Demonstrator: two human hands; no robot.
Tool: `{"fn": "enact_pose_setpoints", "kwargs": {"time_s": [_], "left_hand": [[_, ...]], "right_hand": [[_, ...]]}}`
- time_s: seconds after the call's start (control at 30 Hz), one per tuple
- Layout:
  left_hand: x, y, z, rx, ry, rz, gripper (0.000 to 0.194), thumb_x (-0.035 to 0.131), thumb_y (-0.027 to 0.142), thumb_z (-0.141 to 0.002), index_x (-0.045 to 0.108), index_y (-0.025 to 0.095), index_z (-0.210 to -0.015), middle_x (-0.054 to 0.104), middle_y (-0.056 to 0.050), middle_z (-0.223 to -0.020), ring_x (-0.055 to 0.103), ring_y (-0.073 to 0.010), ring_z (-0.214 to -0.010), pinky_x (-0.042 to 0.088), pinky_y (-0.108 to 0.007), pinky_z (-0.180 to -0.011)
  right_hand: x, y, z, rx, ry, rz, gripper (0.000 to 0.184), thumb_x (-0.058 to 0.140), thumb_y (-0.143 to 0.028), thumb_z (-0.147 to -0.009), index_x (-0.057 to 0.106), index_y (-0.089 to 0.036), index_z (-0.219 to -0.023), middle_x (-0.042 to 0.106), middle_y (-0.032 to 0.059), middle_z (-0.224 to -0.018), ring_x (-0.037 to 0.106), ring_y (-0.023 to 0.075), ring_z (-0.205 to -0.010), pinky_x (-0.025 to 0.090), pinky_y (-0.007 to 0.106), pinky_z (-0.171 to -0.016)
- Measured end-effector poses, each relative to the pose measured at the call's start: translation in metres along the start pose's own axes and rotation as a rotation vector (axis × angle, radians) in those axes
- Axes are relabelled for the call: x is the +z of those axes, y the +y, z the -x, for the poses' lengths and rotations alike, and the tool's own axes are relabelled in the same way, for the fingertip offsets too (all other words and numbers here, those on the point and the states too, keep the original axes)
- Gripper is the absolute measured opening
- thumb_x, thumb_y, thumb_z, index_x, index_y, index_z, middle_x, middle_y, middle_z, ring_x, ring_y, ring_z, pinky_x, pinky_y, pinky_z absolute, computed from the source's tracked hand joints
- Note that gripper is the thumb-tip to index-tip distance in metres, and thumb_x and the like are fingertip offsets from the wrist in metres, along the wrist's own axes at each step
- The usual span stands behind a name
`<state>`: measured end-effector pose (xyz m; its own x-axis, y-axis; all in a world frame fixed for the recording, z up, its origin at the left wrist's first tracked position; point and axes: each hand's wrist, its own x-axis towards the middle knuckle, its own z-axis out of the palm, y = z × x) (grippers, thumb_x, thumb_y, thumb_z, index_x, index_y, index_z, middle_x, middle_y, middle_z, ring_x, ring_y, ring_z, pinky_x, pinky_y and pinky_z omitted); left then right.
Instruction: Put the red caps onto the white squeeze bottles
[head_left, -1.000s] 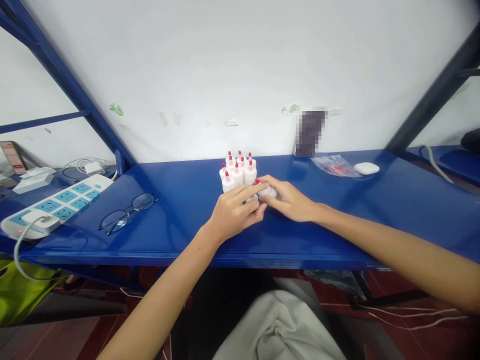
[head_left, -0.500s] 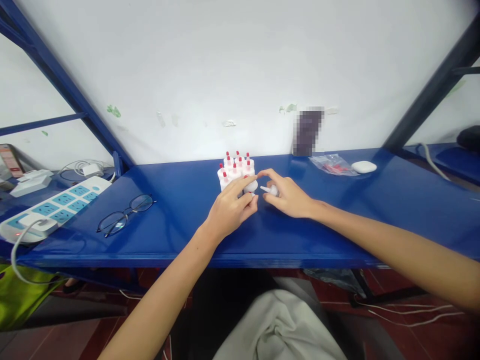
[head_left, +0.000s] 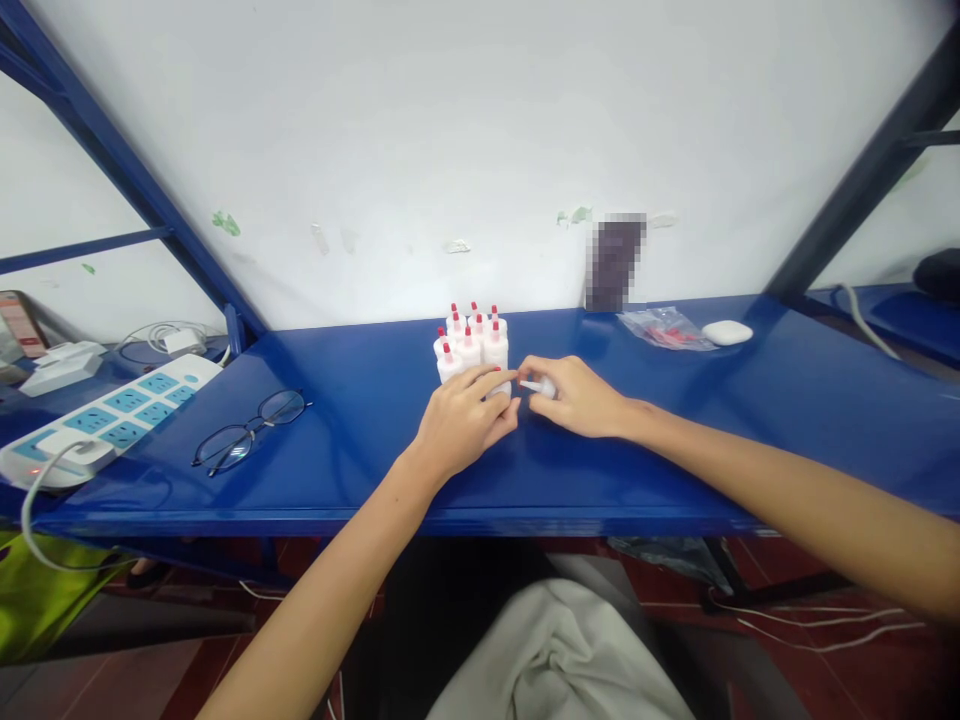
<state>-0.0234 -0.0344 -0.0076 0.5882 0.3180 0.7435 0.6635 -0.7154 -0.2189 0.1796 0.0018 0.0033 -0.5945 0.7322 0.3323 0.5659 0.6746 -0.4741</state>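
Several white squeeze bottles [head_left: 469,350] with red tips stand bunched upright near the wall. My left hand [head_left: 465,412] is closed around a white bottle [head_left: 504,388] at the front right of the bunch. Its fingers hide most of that bottle; a bit of red shows at its top. Just to the right, my right hand [head_left: 576,397] holds a small white pointed nozzle [head_left: 538,386] between thumb and fingers, its tip toward the left hand. The two hands' fingertips are very near each other; whether they touch I cannot tell.
Glasses [head_left: 251,430] lie on the blue table [head_left: 360,470] at left, beside a power strip [head_left: 120,415]. A clear bag with red pieces [head_left: 667,330] and a white rounded case [head_left: 727,333] lie at back right. A blurred dark upright object [head_left: 616,262] leans against the wall.
The bottle at my left hand sits a little lower, with less of its white body showing. My right fingers have drawn slightly closer together around the nozzle. The bunched bottles stay in place.
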Motion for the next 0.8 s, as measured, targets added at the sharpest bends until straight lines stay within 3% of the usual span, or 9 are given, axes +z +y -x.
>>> {"fn": "enact_pose_setpoints", "kwargs": {"time_s": [0.1, 0.23, 0.33, 0.63, 0.8], "left_hand": [[-0.003, 0.001, -0.001, -0.013, 0.066, -0.009, 0.018, 0.059, 0.018, -0.091, 0.062, 0.017, -0.073, 0.072, -0.008, -0.11, 0.063, -0.0198, -0.094, 0.053, -0.031, -0.076], [-0.003, 0.001, 0.0, 0.033, 0.242, -0.008, 0.021, 0.068, 0.022, -0.085, 0.054, 0.019, -0.069, 0.068, -0.004, -0.086, 0.054, -0.0153, -0.074, 0.045, -0.027, -0.064], [-0.002, 0.001, 0.001, 0.084, 0.317, 0.022, 0.028, 0.072, 0.026, -0.084, 0.05, 0.019, -0.068, 0.062, -0.002, -0.075, 0.048, -0.0132, -0.067, 0.041, -0.025, -0.06], [0.001, 0.001, 0.003, 0.111, 0.294, 0.055, 0.034, 0.07, 0.04, -0.088, 0.051, 0.019, -0.069, 0.055, 0.001, -0.066, 0.043, -0.0117, -0.06, 0.034, -0.025, -0.055], [0.002, 0.002, 0.002, 0.127, 0.256, 0.072, 0.037, 0.068, 0.041, -0.089, 0.051, 0.018, -0.066, 0.053, 0.002, -0.061, 0.04, -0.0109, -0.056, 0.032, -0.026, -0.053]], "right_hand": [[-0.002, -0.001, 0.001, -0.05, 0.053, -0.079, 0.02, 0.055, -0.019, -0.077, 0.055, -0.02, -0.097, 0.055, -0.0046, -0.067, 0.045, 0.0123, -0.056, 0.034, 0.025, -0.059], [-0.002, -0.006, 0.002, -0.193, 0.073, -0.123, 0.014, 0.059, -0.019, -0.078, 0.061, -0.017, -0.092, 0.063, 0.0014, -0.084, 0.054, 0.0139, -0.07, 0.04, 0.026, -0.068], [0.0, -0.012, 0.004, -0.277, 0.015, -0.134, 0.006, 0.061, -0.021, -0.08, 0.06, -0.016, -0.084, 0.061, 0.0004, -0.078, 0.052, 0.0122, -0.066, 0.038, 0.024, -0.065], [0.005, -0.017, 0.008, -0.27, -0.199, -0.253, 0.008, 0.061, -0.015, -0.076, 0.053, -0.018, -0.074, 0.043, -0.0091, -0.058, 0.036, 0.0061, -0.051, 0.031, 0.02, -0.052], [0.001, -0.021, 0.009, -0.283, -0.31, -0.373, 0.006, 0.059, -0.021, -0.083, 0.057, -0.016, -0.085, 0.051, -0.0059, -0.067, 0.04, 0.0074, -0.058, 0.035, 0.02, -0.056]]}}
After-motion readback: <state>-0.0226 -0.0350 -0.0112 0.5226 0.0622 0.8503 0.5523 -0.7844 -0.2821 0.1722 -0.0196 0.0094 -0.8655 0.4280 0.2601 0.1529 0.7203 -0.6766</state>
